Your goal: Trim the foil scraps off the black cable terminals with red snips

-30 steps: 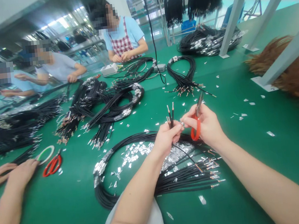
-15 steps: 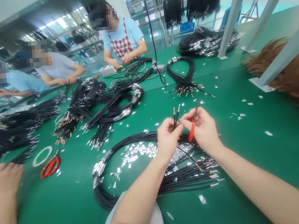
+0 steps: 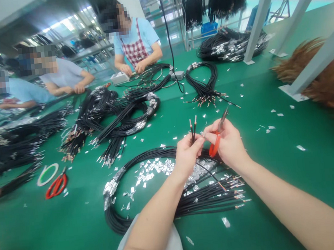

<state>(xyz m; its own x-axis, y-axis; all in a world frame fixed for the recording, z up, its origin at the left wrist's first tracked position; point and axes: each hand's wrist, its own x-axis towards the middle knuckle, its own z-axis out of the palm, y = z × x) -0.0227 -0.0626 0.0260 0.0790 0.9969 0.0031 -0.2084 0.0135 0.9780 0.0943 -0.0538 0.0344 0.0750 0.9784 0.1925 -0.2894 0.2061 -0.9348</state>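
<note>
My left hand (image 3: pixel 187 154) is closed around a few thin black cables (image 3: pixel 193 128) whose stripped ends stick up above the fingers. My right hand (image 3: pixel 227 142) is closed on red-handled scissors (image 3: pixel 216 137), blades pointing up and away, right beside the cable ends. Both hands hover over a looped bundle of black cables (image 3: pixel 150 190) lying on the green table (image 3: pixel 263 162), with a heap of silver foil scraps (image 3: pixel 155 170) inside the loop.
More black cable bundles (image 3: pixel 115 114) cover the table's left and far side. Another pair of red scissors (image 3: pixel 55 185) and a tape ring (image 3: pixel 47 174) lie at the left. Three other people work at the far edge. White frame posts (image 3: pixel 262 11) stand at right.
The cable ends in my left hand stand more upright and the scissors tip has swung slightly right. The neighbour's hands at the left have pulled away out of view.
</note>
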